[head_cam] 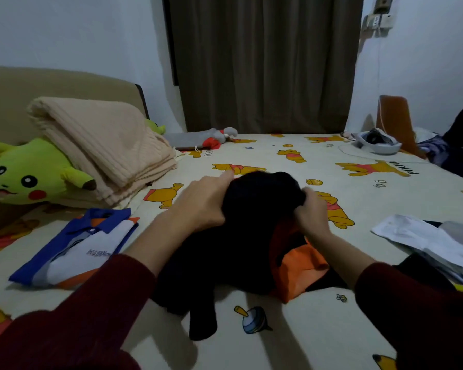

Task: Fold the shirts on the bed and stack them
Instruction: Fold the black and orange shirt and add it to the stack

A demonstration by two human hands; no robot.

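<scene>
Both the left hand and the right hand grip the crumpled black-and-orange fabric shirt with curled fingers, and it should be spread flat on the cartoon-printed bed sheet first.

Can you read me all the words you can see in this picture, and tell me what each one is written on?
"POOH": printed on the bed sheet beside a bear picture, near the far left; its end is cut off, so this is my best reading.
A word by the bear at the far right of the sheet stands upside down and cannot be read for sure.
Small dark print on the chest of the folded blue and white shirt: too blurred to read.
</scene>
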